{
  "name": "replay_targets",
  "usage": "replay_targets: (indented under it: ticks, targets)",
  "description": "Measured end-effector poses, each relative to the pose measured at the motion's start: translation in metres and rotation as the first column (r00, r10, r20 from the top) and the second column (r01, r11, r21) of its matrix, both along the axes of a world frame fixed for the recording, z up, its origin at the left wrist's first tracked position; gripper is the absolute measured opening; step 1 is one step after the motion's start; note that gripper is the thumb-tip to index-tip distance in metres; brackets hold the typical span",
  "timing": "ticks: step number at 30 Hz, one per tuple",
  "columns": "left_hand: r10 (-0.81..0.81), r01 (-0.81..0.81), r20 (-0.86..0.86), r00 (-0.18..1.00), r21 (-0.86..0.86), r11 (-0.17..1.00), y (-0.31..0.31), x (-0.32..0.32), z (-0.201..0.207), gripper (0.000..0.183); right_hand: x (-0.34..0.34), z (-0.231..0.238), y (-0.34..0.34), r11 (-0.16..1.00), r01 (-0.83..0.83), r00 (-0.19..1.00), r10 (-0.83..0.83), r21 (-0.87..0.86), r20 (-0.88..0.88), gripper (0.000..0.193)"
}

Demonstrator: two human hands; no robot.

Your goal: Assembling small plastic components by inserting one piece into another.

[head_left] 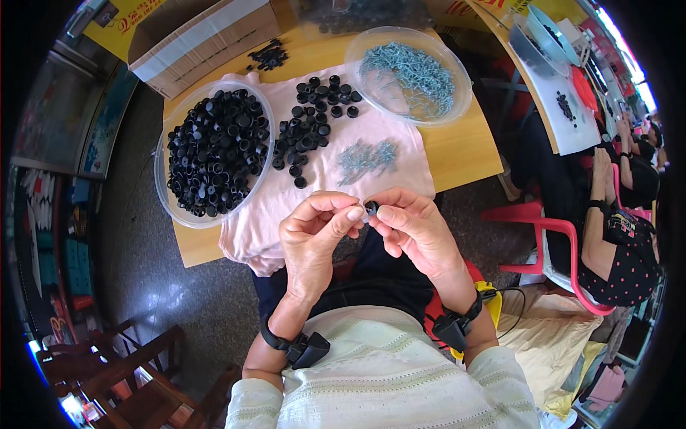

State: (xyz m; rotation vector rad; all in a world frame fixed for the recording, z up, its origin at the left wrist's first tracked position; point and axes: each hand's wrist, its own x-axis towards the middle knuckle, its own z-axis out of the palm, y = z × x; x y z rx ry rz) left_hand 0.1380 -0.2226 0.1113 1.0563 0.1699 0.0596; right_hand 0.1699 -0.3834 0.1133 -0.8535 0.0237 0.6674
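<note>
Just off the near edge of the table, my two hands meet at the fingertips. Between the thumb and fingers of my right hand (418,225) is a small round black cap (371,208). My left hand (314,232) pinches against the cap's side; a small pale, see-through piece seems to be in its fingertips, too small to make out. Beyond the hands, a loose pile of black caps (304,132) lies on a pink cloth (246,247), beside a small heap of thin silvery-blue, screw-like pieces (368,159).
A clear tub (163,193) full of black caps stands at left; a clear round tub (457,114) of silvery-blue pieces stands at far right. Behind are a cardboard box (207,50) and small black parts (269,55). At right, another person sits by a red chair (543,214).
</note>
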Motion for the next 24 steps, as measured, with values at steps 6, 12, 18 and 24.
replay_targets:
  ticks: [6, 12, 18, 24]
  targets:
    - [0.1, -0.127, 0.125, 0.987, 0.23, 0.965, -0.001, -0.005, -0.002, 0.011, -0.001, -0.003, 0.001, 1.0, -0.003, 1.0, 0.003, -0.01, -0.006, 0.02]
    - [0.086, -0.102, 0.138, 0.987, 0.115, 0.988, -0.004, -0.007, 0.0, 0.012, -0.002, -0.007, 0.003, 1.0, 0.007, 1.0, -0.006, 0.011, -0.012, 0.021]
    - [0.079, -0.091, 0.125, 0.989, 0.093, 0.991, -0.004, -0.007, -0.003, 0.012, -0.003, -0.008, 0.003, 0.999, 0.009, 1.0, -0.009, 0.035, -0.026, 0.021]
    - [0.037, -0.06, 0.125, 0.991, 0.189, 0.98, -0.003, -0.007, -0.006, 0.012, -0.003, -0.012, 0.001, 0.999, 0.009, 0.999, -0.008, 0.036, -0.043, 0.021]
